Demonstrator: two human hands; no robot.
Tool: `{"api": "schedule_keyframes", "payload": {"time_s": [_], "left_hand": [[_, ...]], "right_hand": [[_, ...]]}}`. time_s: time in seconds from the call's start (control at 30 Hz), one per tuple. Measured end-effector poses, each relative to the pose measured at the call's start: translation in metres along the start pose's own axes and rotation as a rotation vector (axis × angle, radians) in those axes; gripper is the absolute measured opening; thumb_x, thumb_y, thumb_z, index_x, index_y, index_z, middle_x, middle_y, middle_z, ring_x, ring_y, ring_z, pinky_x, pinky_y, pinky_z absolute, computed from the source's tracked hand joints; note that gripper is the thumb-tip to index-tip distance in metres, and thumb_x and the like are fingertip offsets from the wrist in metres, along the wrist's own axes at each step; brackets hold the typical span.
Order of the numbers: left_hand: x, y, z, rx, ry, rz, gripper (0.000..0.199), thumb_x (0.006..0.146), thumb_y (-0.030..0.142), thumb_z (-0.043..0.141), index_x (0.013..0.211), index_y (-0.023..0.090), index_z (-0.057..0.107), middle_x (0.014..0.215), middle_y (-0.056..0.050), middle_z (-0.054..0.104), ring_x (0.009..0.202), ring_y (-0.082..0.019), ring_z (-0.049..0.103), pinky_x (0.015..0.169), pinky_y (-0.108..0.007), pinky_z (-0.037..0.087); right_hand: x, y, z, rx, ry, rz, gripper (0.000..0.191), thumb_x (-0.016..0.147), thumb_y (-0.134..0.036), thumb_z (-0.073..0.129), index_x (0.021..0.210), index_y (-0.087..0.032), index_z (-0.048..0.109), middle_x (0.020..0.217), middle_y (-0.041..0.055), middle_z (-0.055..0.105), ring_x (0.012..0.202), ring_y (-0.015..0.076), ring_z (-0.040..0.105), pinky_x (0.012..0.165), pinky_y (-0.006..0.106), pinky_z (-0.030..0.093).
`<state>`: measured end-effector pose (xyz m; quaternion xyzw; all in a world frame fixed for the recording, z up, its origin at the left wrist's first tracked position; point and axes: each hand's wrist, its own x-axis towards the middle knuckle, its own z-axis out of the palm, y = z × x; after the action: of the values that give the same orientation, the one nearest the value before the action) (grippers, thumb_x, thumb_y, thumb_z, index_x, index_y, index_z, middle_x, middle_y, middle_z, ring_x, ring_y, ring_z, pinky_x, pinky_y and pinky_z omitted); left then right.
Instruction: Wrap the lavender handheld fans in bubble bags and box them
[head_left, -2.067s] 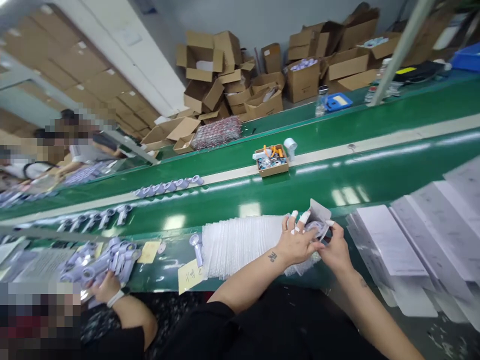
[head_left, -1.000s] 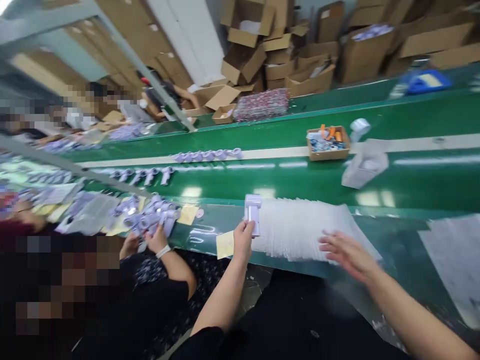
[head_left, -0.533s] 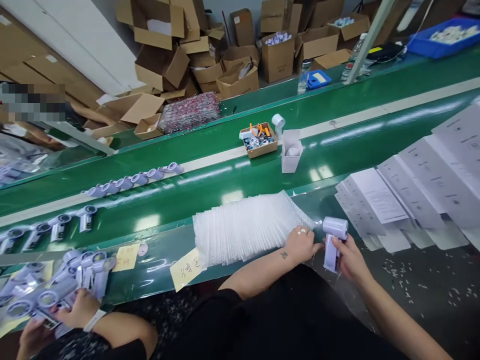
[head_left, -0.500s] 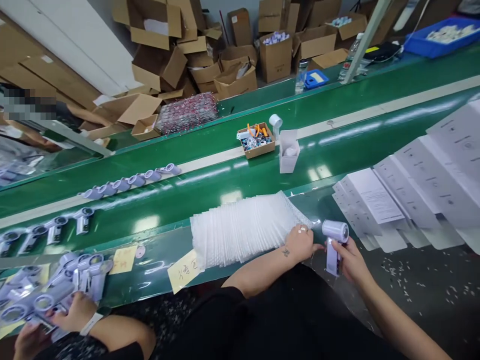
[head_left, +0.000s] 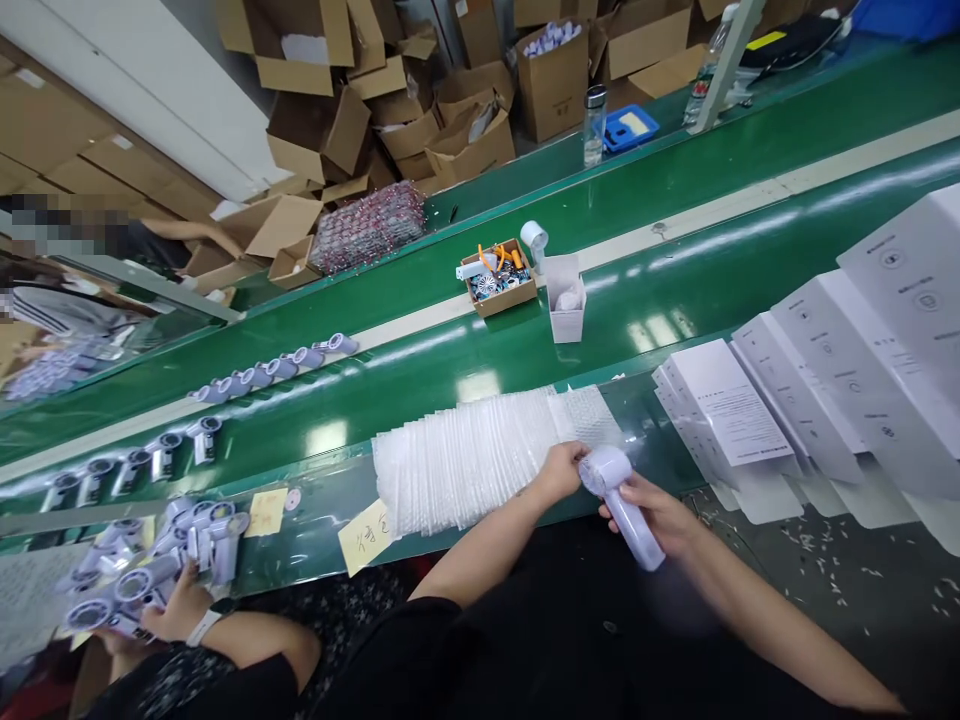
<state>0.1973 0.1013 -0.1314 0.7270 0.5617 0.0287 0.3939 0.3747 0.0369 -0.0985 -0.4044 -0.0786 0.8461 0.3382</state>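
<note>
A pale lavender handheld fan point(head_left: 636, 525) is tilted in front of my body, its round head up and to the left. My right hand point(head_left: 656, 515) is closed around its handle, just below the head. The fingers of my left hand point(head_left: 561, 472) are closed at the left rim of the fan's head, with the fingertips partly hidden behind it. Under and beyond my left hand lies a row of overlapping bubble-wrap bags point(head_left: 465, 460), and one bag point(head_left: 592, 412) lies flatter at its right end.
White printed boxes point(head_left: 742, 400) stand fanned out on the right. A co-worker's hand point(head_left: 180, 605) touches a pile of fans point(head_left: 202, 530) at left. More fans line the green belt point(head_left: 420, 375), where a parts box point(head_left: 504, 295) and white carton point(head_left: 566, 310) stand. Yellow note point(head_left: 364, 537).
My right hand has brought the fan left and turned it, so its head now meets my left hand. My left hand has moved left, off the right end of the bags. The view has shifted slightly.
</note>
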Motion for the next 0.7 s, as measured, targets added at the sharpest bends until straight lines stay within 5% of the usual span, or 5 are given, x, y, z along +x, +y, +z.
{"api": "schedule_keyframes", "payload": {"time_s": [0.1, 0.23, 0.43, 0.57, 0.7], "left_hand": [[-0.004, -0.001, -0.010, -0.039, 0.048, -0.071, 0.019, 0.082, 0.012, 0.048, 0.093, 0.013, 0.063, 0.079, -0.002, 0.067, 0.068, -0.012, 0.061, 0.062, -0.021, 0.047], [-0.009, -0.002, -0.022, -0.021, 0.108, -0.083, 0.021, 0.082, 0.014, 0.048, 0.096, 0.015, 0.064, 0.093, -0.007, 0.065, 0.086, -0.017, 0.060, 0.080, -0.030, 0.047], [-0.012, 0.008, -0.022, -0.118, -0.018, 0.159, 0.032, 0.069, 0.025, 0.067, 0.101, 0.019, 0.065, 0.096, -0.005, 0.063, 0.092, -0.019, 0.058, 0.083, -0.029, 0.046], [-0.009, 0.012, -0.014, -0.222, 0.150, -0.030, 0.018, 0.081, 0.021, 0.051, 0.087, 0.018, 0.068, 0.085, -0.003, 0.067, 0.081, -0.016, 0.061, 0.076, -0.026, 0.046], [-0.008, 0.014, -0.017, -0.225, 0.270, -0.104, 0.020, 0.083, 0.026, 0.049, 0.084, 0.018, 0.067, 0.083, -0.003, 0.068, 0.080, -0.016, 0.061, 0.076, -0.028, 0.046]], "right_hand": [[0.013, -0.010, 0.006, -0.053, -0.054, 0.005, 0.034, 0.073, -0.027, 0.068, 0.104, -0.020, 0.056, 0.085, 0.0041, 0.066, 0.071, 0.0187, 0.066, 0.055, 0.028, 0.055], [0.013, -0.011, -0.001, -0.174, -0.024, 0.014, 0.037, 0.072, -0.027, 0.069, 0.105, -0.020, 0.056, 0.088, 0.0052, 0.066, 0.074, 0.0203, 0.066, 0.054, 0.028, 0.055], [0.006, -0.023, -0.002, -0.063, 0.045, -0.012, 0.033, 0.069, -0.029, 0.070, 0.099, -0.022, 0.059, 0.084, 0.0049, 0.068, 0.069, 0.0197, 0.066, 0.051, 0.028, 0.055], [0.006, -0.031, 0.002, -0.008, 0.100, 0.003, 0.031, 0.066, -0.029, 0.071, 0.093, -0.021, 0.059, 0.078, 0.0046, 0.068, 0.050, 0.0167, 0.062, 0.045, 0.029, 0.054], [-0.003, -0.029, -0.002, -0.068, 0.101, -0.043, 0.029, 0.069, -0.030, 0.070, 0.094, -0.021, 0.059, 0.078, 0.0044, 0.067, 0.057, 0.0169, 0.064, 0.050, 0.027, 0.055]]}}
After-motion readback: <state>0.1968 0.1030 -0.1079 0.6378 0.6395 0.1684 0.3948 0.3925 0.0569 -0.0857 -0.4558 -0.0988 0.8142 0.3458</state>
